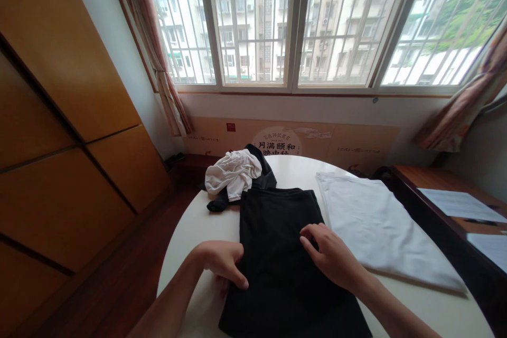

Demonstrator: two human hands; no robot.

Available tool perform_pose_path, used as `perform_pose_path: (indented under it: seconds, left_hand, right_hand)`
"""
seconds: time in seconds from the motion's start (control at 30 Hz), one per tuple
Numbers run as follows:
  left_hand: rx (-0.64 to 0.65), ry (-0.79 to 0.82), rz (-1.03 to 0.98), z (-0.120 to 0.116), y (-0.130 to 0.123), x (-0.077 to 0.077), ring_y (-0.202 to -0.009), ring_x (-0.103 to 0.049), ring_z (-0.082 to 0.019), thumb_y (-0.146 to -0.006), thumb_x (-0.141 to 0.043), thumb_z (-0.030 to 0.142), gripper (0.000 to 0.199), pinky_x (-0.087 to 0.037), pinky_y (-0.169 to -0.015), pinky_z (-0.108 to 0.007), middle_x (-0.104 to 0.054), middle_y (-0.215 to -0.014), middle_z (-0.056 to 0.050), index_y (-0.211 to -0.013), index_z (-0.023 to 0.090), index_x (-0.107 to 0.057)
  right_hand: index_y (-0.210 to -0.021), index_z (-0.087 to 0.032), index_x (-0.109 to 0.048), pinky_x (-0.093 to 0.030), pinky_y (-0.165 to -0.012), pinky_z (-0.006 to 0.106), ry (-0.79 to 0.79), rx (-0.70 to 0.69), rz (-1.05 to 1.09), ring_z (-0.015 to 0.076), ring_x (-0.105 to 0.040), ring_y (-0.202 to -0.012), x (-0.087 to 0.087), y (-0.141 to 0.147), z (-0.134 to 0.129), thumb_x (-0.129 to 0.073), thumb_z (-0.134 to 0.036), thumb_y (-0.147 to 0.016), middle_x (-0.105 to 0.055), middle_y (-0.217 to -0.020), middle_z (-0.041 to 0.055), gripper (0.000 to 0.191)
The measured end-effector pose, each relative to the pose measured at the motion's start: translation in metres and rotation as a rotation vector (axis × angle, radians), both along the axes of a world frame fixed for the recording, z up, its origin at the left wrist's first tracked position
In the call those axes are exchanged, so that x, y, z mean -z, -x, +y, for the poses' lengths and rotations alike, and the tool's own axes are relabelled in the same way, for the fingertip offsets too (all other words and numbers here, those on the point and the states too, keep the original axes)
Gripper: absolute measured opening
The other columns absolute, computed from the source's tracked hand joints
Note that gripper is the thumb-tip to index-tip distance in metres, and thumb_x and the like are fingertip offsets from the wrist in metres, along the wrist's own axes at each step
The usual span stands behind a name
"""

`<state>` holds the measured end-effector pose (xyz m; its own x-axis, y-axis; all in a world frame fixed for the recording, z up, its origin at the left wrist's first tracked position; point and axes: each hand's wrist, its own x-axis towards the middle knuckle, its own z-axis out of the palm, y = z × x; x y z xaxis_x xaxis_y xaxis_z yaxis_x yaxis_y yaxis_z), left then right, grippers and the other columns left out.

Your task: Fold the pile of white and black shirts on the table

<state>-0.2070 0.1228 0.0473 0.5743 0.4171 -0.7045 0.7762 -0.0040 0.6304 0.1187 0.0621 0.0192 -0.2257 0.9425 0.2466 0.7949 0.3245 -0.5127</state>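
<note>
Head view: left hand [222, 260], grip unclear, at black cloth [277, 253] edge; right hand [329, 253] unclenched; white tabletop [202, 227] leftward

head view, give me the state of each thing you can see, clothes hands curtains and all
black garment: laid flat
white garment: folded flat
white crumpled cloth: bunched up
dark cloth: crumpled, partly covered
left hand: thumb on black garment's edge, grip unclear
right hand: fingers bent, over black garment
left curtain: gathered
right curtain: gathered
cabinet doors: shut
</note>
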Motion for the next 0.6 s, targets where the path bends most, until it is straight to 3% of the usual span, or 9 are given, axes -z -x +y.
perform_pose_path:
  seconds: [0.07,0.13,0.23,0.33,0.43,0.5,0.6]
  left_hand:
    - [-0.140,-0.018,-0.061,0.003,0.005,0.000,-0.051,-0.062,-0.022,-0.064,-0.085,0.066,0.050,-0.041,-0.044,-0.028,-0.067,-0.059,-0.008,-0.059,0.020,-0.066]
    - [-0.419,-0.130,-0.133,0.013,0.004,0.002,-0.059,-0.068,-0.024,-0.067,-0.079,0.075,0.058,-0.046,-0.048,-0.029,-0.071,-0.069,-0.009,-0.073,0.018,-0.069]
    - [-0.790,-0.358,-0.283,0.034,-0.006,0.004,-0.073,-0.072,-0.024,-0.070,-0.080,0.070,0.060,-0.051,-0.057,-0.028,-0.073,-0.084,-0.009,-0.092,0.015,-0.067]
    - [-0.853,-0.362,-0.407,0.049,-0.023,0.002,-0.079,-0.071,-0.023,-0.071,-0.085,0.054,0.050,-0.053,-0.065,-0.029,-0.073,-0.088,-0.010,-0.091,0.013,-0.065]
    - [-0.890,-0.240,-0.475,0.054,-0.039,0.000,-0.074,-0.068,-0.020,-0.073,-0.082,0.043,0.037,-0.053,-0.065,-0.028,-0.072,-0.083,-0.009,-0.083,0.014,-0.063]
    - [-0.938,-0.165,-0.525,0.053,-0.047,0.000,-0.070,-0.066,-0.018,-0.072,-0.079,0.036,0.028,-0.052,-0.063,-0.026,-0.071,-0.081,-0.006,-0.083,0.015,-0.063]
    - [-0.977,-0.081,-0.578,0.050,-0.055,-0.002,-0.063,-0.062,-0.015,-0.071,-0.074,0.030,0.020,-0.048,-0.057,-0.024,-0.069,-0.076,-0.004,-0.081,0.016,-0.063]
  right_hand:
    - [-0.117,-0.020,-0.067,-0.051,-0.104,0.050,-0.105,0.093,0.093,0.0319,-0.067,-0.113,0.012,-0.012,0.017,-0.051,-0.040,-0.100,-0.072,-0.116,0.0142,0.031]
    - [-0.129,-0.016,-0.062,-0.049,-0.109,0.054,-0.109,0.220,0.232,0.0353,-0.064,-0.123,0.024,-0.024,0.040,-0.056,-0.043,-0.094,-0.069,-0.129,0.0183,0.045]
    - [-0.135,-0.014,-0.057,-0.053,-0.104,0.048,0.152,0.377,0.470,0.0354,-0.065,-0.124,0.026,-0.036,0.078,-0.067,-0.047,-0.085,-0.069,-0.131,0.0191,0.062]
    - [-0.113,-0.013,-0.066,-0.058,-0.089,0.042,0.337,0.426,0.563,0.0357,-0.070,-0.110,0.013,-0.039,0.103,-0.078,-0.052,-0.078,-0.075,-0.109,0.0167,0.054]
    - [-0.082,-0.015,-0.068,-0.056,-0.069,0.035,0.452,0.343,0.571,0.0304,-0.072,-0.084,-0.002,-0.034,0.109,-0.086,-0.056,-0.071,-0.075,-0.081,0.0116,0.047]
    - [-0.081,-0.015,-0.069,-0.056,-0.067,0.032,0.533,0.217,0.653,0.0265,-0.072,-0.079,-0.007,-0.030,0.104,-0.089,-0.053,-0.069,-0.076,-0.081,0.0099,0.044]
    - [-0.100,-0.017,-0.072,-0.059,-0.075,0.031,0.612,0.014,0.901,0.0244,-0.074,-0.088,-0.010,-0.025,0.092,-0.085,-0.044,-0.075,-0.079,-0.098,0.0088,0.039]
